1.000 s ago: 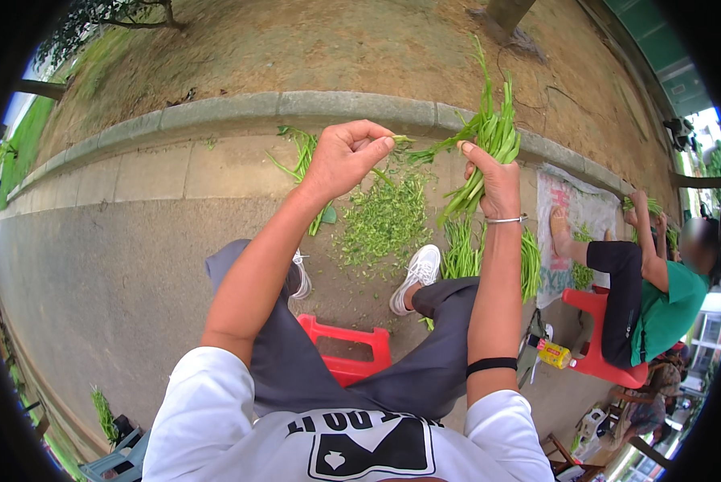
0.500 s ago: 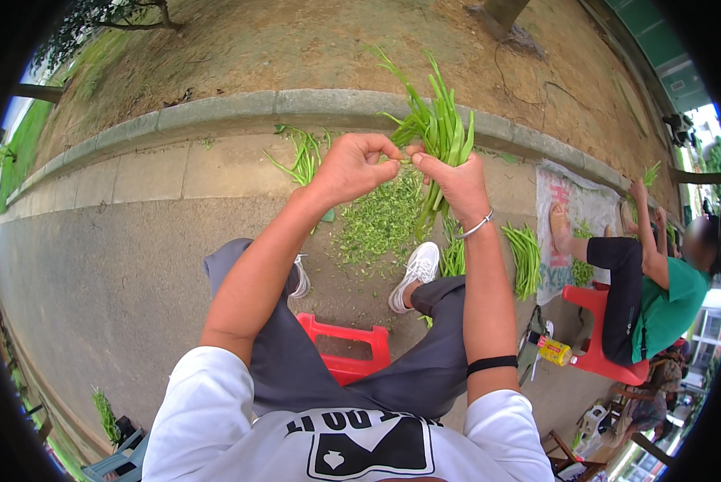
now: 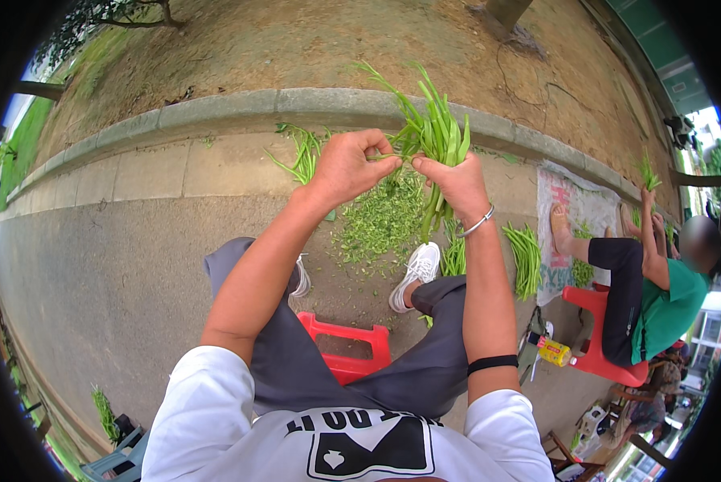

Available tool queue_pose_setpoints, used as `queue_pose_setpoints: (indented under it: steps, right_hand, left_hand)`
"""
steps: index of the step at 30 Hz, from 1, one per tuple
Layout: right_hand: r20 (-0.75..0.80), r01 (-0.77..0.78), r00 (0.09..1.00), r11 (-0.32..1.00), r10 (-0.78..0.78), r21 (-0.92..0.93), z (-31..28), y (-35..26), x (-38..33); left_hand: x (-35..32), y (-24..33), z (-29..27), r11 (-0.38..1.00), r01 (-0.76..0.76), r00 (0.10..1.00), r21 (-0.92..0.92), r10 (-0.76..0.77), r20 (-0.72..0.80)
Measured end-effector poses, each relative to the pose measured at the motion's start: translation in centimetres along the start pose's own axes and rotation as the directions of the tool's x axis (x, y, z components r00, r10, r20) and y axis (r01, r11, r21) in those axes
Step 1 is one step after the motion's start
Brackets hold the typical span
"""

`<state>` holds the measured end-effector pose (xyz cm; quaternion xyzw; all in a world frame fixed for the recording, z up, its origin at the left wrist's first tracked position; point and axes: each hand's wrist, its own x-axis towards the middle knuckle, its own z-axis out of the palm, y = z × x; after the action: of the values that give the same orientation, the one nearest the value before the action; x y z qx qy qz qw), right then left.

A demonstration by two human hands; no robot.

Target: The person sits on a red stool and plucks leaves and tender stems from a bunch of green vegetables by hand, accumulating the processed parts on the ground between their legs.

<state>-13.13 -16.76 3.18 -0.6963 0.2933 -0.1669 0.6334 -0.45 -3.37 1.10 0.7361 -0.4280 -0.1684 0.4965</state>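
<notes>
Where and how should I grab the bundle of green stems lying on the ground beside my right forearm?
Probably around the middle of the bundle, coming from above and wrapping across its length: it lies long and narrow, its strands running roughly side by side, so an end grip might drop some. Your right hand holds another bunch.

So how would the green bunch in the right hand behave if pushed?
The green bunch in the right hand would probably flex, as its slim ends splay outward. It may come apart if the grip slackens, since no tie shows.
</notes>
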Motion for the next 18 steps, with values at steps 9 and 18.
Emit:
queue_pose_setpoints:
  steps: [9,18]
  right_hand:
    - [-0.318,0.061,0.947,0.998,-0.050,0.027,0.0,0.2,0.8]
    - [-0.342,0.036,0.940,0.993,0.004,0.111,-4.4,0.1,1.0]
  left_hand:
    - [-0.1,1.2,-0.4,0.894,0.315,0.935,-0.320,-0.234,0.267]
    - [-0.2,1.4,-2.7,0.731,0.511,0.846,-0.453,-0.335,0.415]
